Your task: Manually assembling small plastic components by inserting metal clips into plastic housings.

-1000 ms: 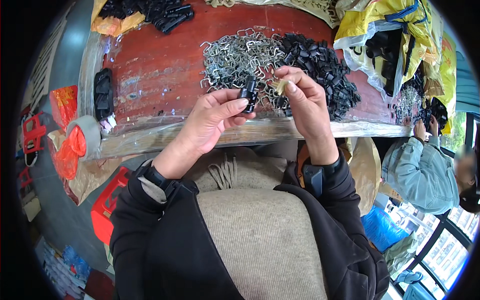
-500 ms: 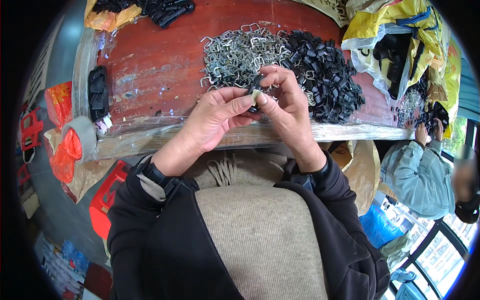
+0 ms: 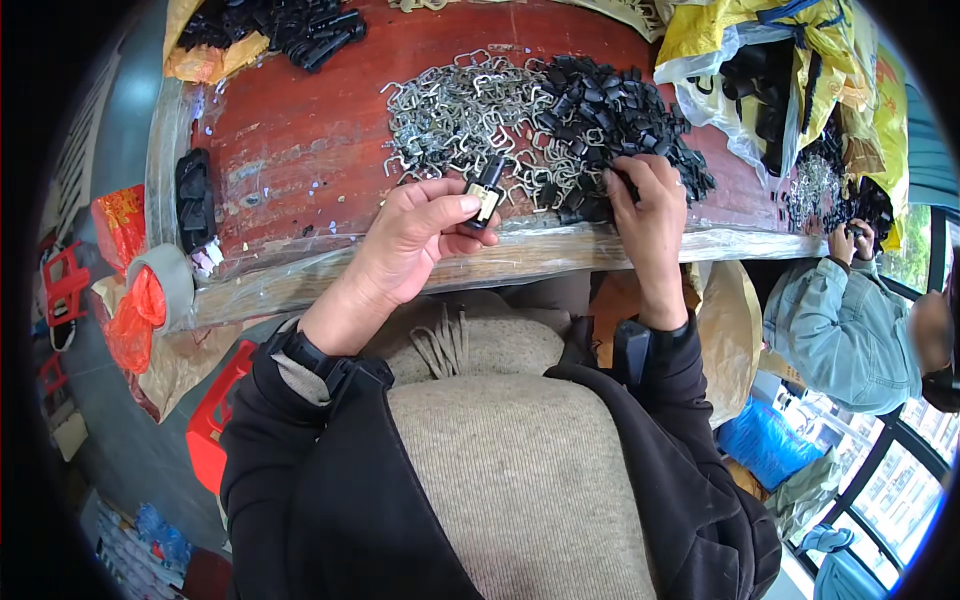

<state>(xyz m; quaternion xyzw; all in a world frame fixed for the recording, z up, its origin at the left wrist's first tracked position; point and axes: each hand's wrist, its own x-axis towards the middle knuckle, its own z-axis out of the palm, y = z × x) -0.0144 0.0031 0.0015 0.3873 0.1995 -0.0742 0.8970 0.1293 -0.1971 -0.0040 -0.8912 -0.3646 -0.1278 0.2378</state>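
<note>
Item 1. Roll of grey adhesive tape (image 3: 168,283), at nine o'clock, off the table's left end, beside crumpled orange plastic bags (image 3: 128,300).

Item 2. Stack of black plastic clips (image 3: 194,198), at ten o'clock on the worn red wooden tabletop (image 3: 300,150), well apart from the hands.

Item 3. Left hand (image 3: 415,235), near the table's front edge, just left of centre. Thumb and fingers pinch a small black plastic buckle with a pale metal insert (image 3: 486,188), raised upright above the tabletop, pointing to twelve o'clock. Grip is closed on the buckle's lower end only.

Item 4. Heap of bent silver wire clips (image 3: 450,105), at twelve o'clock, directly beyond the held buckle.

Item 5. Heap of loose black plastic buckle parts (image 3: 600,110), at one o'clock, touching the wire heap on its right.

Item 6. Right hand (image 3: 650,205), fingers curled down into the near edge of the black heap; whether they have a part pinched cannot be told, fingertips being buried.

Item 7. Yellow plastic sacks (image 3: 740,40), at two o'clock; another person's blue denim sleeve (image 3: 835,325) at three o'clock.

Handling note: judged best to keep the left pinch low and steady so the buckle's open top stays clear, and to lift a single black part free without dragging tangled wire along.
</note>
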